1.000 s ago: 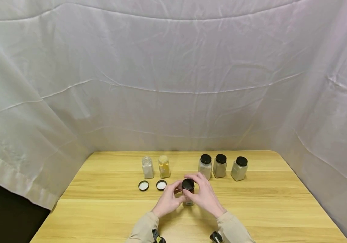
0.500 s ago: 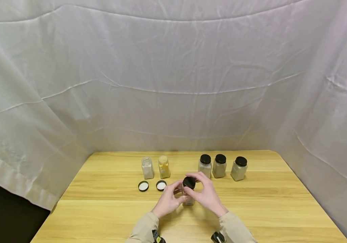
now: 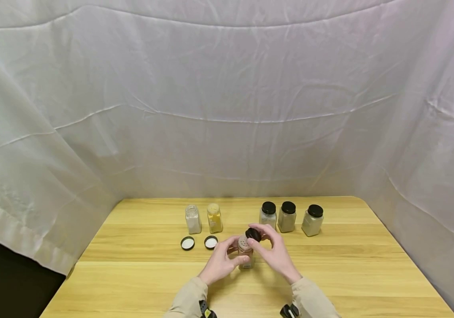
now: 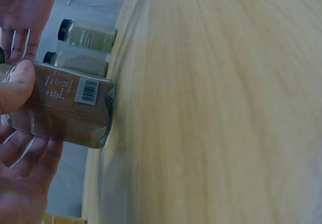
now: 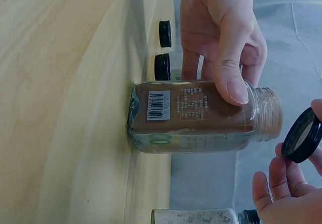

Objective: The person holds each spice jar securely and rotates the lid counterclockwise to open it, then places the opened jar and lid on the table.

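Note:
My left hand (image 3: 219, 265) grips a square glass spice jar (image 5: 201, 108) of brown powder, which stands upright on the table. Its thumb lies across the barcode side, near the shoulder, in both wrist views. A pale shaker insert with small holes covers the jar's mouth, and the threaded neck is bare. Between thumb and fingers, my right hand (image 3: 274, 258) pinches the black screw lid (image 3: 253, 234). That lid is tilted and apart from the neck, just to its right; its pale liner shows in the right wrist view.
Behind on the left stand two uncapped jars, one with whitish contents (image 3: 193, 221) and one with yellow (image 3: 215, 221). Their black lids (image 3: 188, 243) lie liner-up in front. Three capped jars (image 3: 313, 221) stand behind on the right. A grey curtain (image 3: 227, 132) surrounds the wooden table (image 3: 362, 265).
The black lid has come off the jar's neck, lifted and tilted to the right by my right hand, so the shaker insert now shows. My left hand has stayed around the jar.

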A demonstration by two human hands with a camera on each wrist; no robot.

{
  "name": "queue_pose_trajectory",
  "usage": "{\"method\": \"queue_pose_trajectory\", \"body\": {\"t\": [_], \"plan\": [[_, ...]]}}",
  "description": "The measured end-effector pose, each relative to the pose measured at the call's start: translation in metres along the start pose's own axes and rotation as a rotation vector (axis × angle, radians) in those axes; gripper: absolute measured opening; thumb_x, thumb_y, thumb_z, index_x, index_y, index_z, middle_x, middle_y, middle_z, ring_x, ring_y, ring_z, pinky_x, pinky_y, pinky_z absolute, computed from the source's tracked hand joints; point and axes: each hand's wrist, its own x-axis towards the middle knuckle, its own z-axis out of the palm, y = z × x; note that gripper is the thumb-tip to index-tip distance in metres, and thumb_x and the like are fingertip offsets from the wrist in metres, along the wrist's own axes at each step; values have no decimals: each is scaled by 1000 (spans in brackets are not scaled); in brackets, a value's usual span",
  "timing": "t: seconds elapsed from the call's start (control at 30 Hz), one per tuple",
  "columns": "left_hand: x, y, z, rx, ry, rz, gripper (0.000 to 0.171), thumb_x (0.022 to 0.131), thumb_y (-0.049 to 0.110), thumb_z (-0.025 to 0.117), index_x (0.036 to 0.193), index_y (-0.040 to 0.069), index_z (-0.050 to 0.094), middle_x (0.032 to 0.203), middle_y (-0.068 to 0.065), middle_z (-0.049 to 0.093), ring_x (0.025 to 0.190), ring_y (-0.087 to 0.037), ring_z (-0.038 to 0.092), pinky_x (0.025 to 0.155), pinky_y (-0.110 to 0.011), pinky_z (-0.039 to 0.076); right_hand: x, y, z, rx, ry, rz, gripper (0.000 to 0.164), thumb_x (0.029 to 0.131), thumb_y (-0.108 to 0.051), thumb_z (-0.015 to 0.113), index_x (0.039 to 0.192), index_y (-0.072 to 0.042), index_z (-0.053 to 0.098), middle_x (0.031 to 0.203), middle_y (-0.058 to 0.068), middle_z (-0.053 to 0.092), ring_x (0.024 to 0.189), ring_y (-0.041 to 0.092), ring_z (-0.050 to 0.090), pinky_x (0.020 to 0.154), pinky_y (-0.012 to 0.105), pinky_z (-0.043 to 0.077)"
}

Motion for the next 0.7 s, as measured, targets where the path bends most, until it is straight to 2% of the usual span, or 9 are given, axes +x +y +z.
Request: {"method": "queue_pose_trajectory", "body": {"t": [0.27,0.43,0.57,0.67,0.7], "plan": [[1,-3,1,6,-7,10,53,88,20,77,134,1,58,122,-14,71,117,-31,68,108,-43,53,-1,3,-5,81,-37,-18,41,93,2,65,134,1,60,110,19,63,96,1,55,84,21,49],[1,-3,1,25,-12,21,53,89,20,76,135,0,57,123,-15,71,116,-31,68,107,-44,53,-1,5,-7,110,-58,-11,44,95,3,61,138,3,56,117,22,60,103,0,53,87,19,48],[0,-2,0,30,-11,27,54,89,20,76,135,0,57,123,-16,71,116,-31,68,107,-42,54,0,7,-8,130,-73,-16,42,97,3,58,139,5,54,119,25,57,101,-1,50,85,19,47],[0,-3,0,22,-12,30,52,89,20,76,134,0,58,123,-16,71,116,-31,68,107,-43,54,0,9,-9,147,-79,-34,39,99,3,56,137,7,54,122,24,57,102,0,52,86,17,47],[0,-3,-1,19,-12,28,52,89,20,76,134,1,58,123,-16,71,116,-31,68,107,-44,53,-1,9,-9,156,-79,-37,38,99,4,56,136,8,54,123,20,58,103,0,54,87,16,48]]}}
